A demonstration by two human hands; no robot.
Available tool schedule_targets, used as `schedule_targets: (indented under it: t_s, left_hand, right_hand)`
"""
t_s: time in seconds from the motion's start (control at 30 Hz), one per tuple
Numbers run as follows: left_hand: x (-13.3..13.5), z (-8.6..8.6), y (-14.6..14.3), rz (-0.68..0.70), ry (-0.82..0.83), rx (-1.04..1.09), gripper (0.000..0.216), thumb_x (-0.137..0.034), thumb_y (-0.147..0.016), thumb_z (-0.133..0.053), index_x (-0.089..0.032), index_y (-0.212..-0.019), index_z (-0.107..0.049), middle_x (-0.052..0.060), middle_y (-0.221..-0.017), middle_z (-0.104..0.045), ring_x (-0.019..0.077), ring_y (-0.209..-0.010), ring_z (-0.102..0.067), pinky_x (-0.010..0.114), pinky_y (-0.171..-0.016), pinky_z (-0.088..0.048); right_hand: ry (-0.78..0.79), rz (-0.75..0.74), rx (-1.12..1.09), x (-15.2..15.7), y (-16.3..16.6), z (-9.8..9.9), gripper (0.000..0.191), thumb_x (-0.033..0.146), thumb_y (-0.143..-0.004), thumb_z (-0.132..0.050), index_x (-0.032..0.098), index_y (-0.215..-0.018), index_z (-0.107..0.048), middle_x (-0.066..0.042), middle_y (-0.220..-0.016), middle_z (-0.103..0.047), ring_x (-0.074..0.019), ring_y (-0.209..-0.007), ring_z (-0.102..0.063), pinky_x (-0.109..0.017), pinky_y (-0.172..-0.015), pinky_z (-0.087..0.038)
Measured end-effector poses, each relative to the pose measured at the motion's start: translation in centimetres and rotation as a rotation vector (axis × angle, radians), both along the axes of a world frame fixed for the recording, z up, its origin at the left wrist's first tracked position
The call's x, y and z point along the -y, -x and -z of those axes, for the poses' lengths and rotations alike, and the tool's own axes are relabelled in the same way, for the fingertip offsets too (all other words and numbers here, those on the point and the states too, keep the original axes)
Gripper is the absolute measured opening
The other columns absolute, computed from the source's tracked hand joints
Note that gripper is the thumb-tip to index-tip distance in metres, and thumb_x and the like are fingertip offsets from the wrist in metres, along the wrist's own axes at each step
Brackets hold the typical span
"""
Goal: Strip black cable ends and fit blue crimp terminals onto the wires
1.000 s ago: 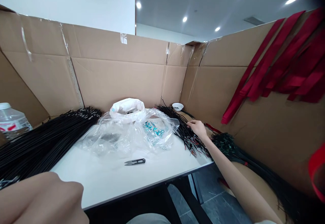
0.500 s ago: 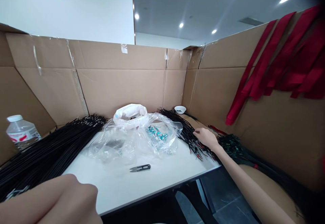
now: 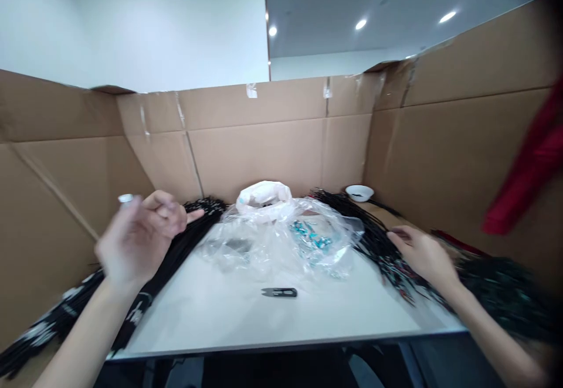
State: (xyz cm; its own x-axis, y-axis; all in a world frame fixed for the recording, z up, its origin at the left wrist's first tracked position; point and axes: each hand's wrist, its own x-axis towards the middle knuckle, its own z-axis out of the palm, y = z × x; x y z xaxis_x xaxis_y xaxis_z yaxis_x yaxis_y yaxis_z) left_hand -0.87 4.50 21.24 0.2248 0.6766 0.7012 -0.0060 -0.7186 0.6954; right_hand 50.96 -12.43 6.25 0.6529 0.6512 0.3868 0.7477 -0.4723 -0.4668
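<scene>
My left hand (image 3: 143,238) is raised over a long bundle of black cables (image 3: 193,232) at the left. Its index finger points out, the others curl loosely, and nothing shows in it; motion blurs the edges. My right hand (image 3: 424,259) is low over a second heap of black wires (image 3: 373,232) with reddish ends. Its thumb and fingers pinch at a thin black wire along the heap's right side. Between the hands, dark thread snips (image 3: 280,292) lie on the white table (image 3: 246,323).
Clear plastic bags (image 3: 272,247) hold small teal-and-silver parts (image 3: 311,235). Behind them stands a white bag (image 3: 264,196). A white bowl (image 3: 359,193) is at the back right. Cardboard walls (image 3: 259,142) enclose the table; red fabric strips (image 3: 523,183) hang at the right.
My left hand has risen from the lower left to above the left cable bundle, its fingers now showing. The view has turned left. My right hand stays at the right wire heap.
</scene>
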Motion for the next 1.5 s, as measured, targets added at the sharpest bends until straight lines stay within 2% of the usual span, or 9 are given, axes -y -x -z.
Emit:
schedule_targets:
  t_s: [0.1, 0.2, 0.33, 0.43, 0.6, 0.9, 1.07, 1.33, 1.5]
  left_hand:
    - [-5.4, -0.4, 2.6, -0.358, -0.061, -0.546, 0.039, -0.059, -0.092, -0.046, -0.022, -0.09, -0.061, 0.004, -0.086, -0.07, 0.0232, -0.086, -0.066, 0.038, -0.09, -0.055]
    - [-9.6, 1.7, 6.7, -0.5, 0.02, -0.798, 0.039, -0.055, -0.09, -0.049, -0.021, -0.095, -0.066, 0.007, -0.098, -0.073, 0.0271, -0.093, -0.067, 0.038, -0.088, -0.053]
    - [-12.0, 6.8, 9.9, -0.528, 0.163, -1.092, 0.032, -0.051, -0.091, -0.057, -0.021, -0.091, -0.07, 0.006, -0.095, -0.074, 0.0274, -0.09, -0.07, 0.037, -0.082, -0.054]
    - [-12.4, 10.3, 10.0, -0.502, 0.243, -1.258, 0.033, -0.046, -0.095, -0.063, -0.016, -0.106, -0.068, 0.007, -0.104, -0.071, 0.0218, -0.091, -0.069, 0.04, -0.085, -0.057]
    - [-13.3, 12.5, 9.5, -0.59, 0.291, -1.323, 0.035, -0.037, -0.097, -0.063, -0.016, -0.125, -0.061, 0.011, -0.124, -0.064, 0.024, -0.106, -0.065, 0.044, -0.09, -0.058]
    - [-14.5, 12.3, 10.8, -0.914, 0.121, -1.221, 0.039, -0.036, -0.097, -0.064, -0.016, -0.13, -0.059, 0.012, -0.131, -0.06, 0.0263, -0.113, -0.063, 0.048, -0.094, -0.056]
    - [-15.0, 11.8, 10.8, -0.943, 0.184, -1.165, 0.037, -0.036, -0.097, -0.064, -0.016, -0.128, -0.06, 0.011, -0.127, -0.062, 0.0249, -0.109, -0.065, 0.046, -0.091, -0.058]
    - [-15.7, 6.9, 12.6, -1.126, 0.155, -0.705, 0.036, -0.042, -0.102, -0.053, -0.015, -0.125, -0.061, 0.01, -0.115, -0.068, 0.0227, -0.1, -0.068, 0.042, -0.089, -0.057]
    - [-15.2, 4.4, 14.8, -1.03, 0.106, -0.571, 0.045, -0.042, -0.102, -0.033, -0.012, -0.121, -0.061, 0.011, -0.111, -0.074, 0.019, -0.08, -0.071, 0.028, -0.071, -0.057]
  right_hand:
    - [-0.049, 0.018, 0.029, -0.5, -0.4, 0.5, 0.046, 0.052, -0.089, -0.042, 0.018, -0.104, -0.068, -0.018, -0.11, -0.076, -0.0369, -0.1, -0.071, -0.041, -0.078, -0.051]
    - [-0.069, 0.018, 0.025, -1.1, -0.2, 0.9, 0.049, 0.058, -0.085, -0.041, 0.022, -0.103, -0.068, -0.014, -0.109, -0.077, -0.0376, -0.097, -0.07, -0.043, -0.074, -0.051]
    - [-0.141, -0.022, 0.064, -1.7, 1.3, 0.7, 0.048, 0.059, -0.083, -0.041, 0.025, -0.1, -0.069, -0.013, -0.109, -0.077, -0.0375, -0.098, -0.069, -0.044, -0.073, -0.05]
    - [-0.206, -0.066, 0.085, -1.9, 2.9, 0.2, 0.046, 0.058, -0.082, -0.043, 0.024, -0.097, -0.07, -0.014, -0.108, -0.077, -0.0371, -0.102, -0.069, -0.045, -0.079, -0.05]
    - [-0.264, -0.146, 0.116, -2.0, 4.9, -0.5, 0.044, 0.059, -0.083, -0.044, 0.025, -0.093, -0.07, -0.012, -0.106, -0.077, -0.0346, -0.101, -0.069, -0.044, -0.083, -0.051]
    - [-0.273, -0.119, 0.144, -2.0, 4.0, 0.8, 0.041, 0.061, -0.082, -0.05, 0.029, -0.093, -0.074, -0.01, -0.105, -0.077, -0.0337, -0.091, -0.07, -0.042, -0.072, -0.052]
    - [-0.268, -0.147, 0.118, -1.8, 4.6, 0.5, 0.045, 0.063, -0.08, -0.049, 0.027, -0.089, -0.074, -0.01, -0.101, -0.078, -0.0356, -0.096, -0.071, -0.044, -0.077, -0.054]
    - [-0.335, -0.22, 0.02, -1.8, 7.6, -1.3, 0.043, 0.059, -0.079, -0.052, 0.023, -0.089, -0.073, -0.012, -0.103, -0.078, -0.0348, -0.09, -0.072, -0.044, -0.075, -0.054]
    - [-0.33, -0.281, 0.009, -2.2, 9.4, -2.1, 0.038, 0.056, -0.081, -0.053, 0.023, -0.087, -0.072, -0.015, -0.104, -0.077, -0.0371, -0.095, -0.072, -0.045, -0.075, -0.054]
